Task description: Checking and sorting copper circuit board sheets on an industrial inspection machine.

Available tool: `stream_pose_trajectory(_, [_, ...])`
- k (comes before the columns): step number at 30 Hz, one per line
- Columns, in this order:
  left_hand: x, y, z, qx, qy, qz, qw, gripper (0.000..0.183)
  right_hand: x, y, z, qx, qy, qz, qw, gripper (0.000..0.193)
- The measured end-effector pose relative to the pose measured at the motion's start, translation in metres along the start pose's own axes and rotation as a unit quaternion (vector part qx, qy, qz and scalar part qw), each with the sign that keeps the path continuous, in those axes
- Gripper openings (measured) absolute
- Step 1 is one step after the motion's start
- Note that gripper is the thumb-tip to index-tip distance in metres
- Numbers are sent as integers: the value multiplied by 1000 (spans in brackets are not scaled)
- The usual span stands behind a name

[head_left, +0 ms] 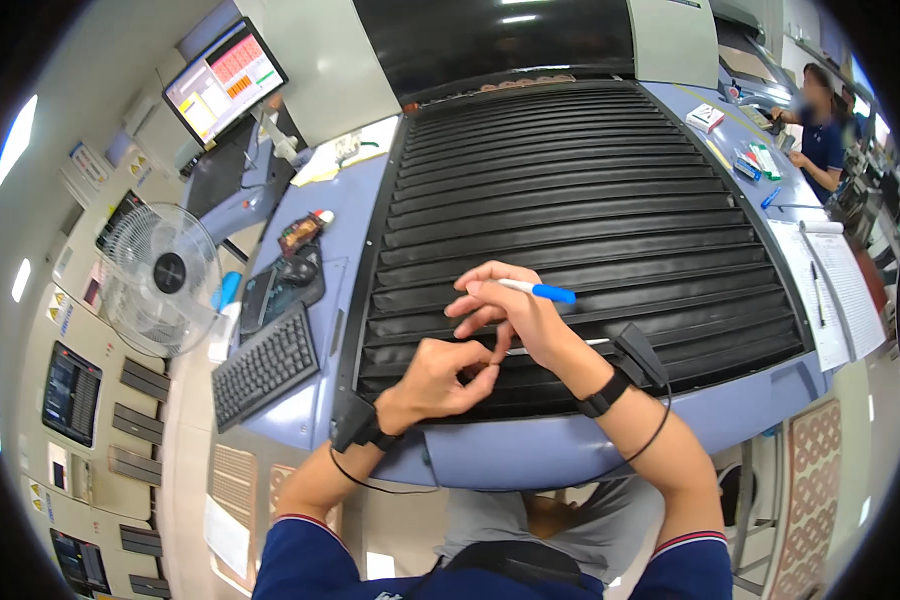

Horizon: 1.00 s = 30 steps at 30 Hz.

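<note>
My right hand (515,310) is over the black ribbed bellows cover (570,220), with a white marker (518,286) tucked in it. The marker's blue cap points to the right. Just below and to the left, my left hand (440,378) has its thumb and index finger curled together. Its fingertips meet the lower fingers of my right hand, and whatever lies between them is too small to make out. A thin pale strip passes behind my right wrist; I cannot tell what it is. Each wrist wears a black band with a small black device and cable.
Left of the cover are a black keyboard (265,368), a mouse (298,268) and a monitor (226,82). A fan (165,275) stands farther left. On the right lie paper sheets (820,290) with a pen, and small boxes (705,118). Another person (820,140) works at far right.
</note>
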<state>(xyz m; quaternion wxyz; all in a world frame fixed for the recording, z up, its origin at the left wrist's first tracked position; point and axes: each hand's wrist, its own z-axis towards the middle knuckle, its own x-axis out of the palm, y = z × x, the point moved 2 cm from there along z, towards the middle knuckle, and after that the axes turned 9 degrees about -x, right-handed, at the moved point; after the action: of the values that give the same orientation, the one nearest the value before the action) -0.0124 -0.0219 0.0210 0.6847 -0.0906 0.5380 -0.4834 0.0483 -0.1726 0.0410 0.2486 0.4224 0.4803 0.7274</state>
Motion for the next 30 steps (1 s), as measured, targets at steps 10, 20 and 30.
stream_pose_trajectory(10, [-52, 59, 24, -184, -232, -87, 951, 8, -59, 23, 16, -97, -173, 9, 980, 23])
stream_pose_trajectory(20, [-62, 70, 16, -264, -237, 190, 916, 62, -97, 22, 23, -128, -196, -280, 931, 34])
stream_pose_trajectory(30, [-63, 85, 14, -321, -221, 224, 893, 61, -94, 4, 24, -109, -49, -557, 822, 50])
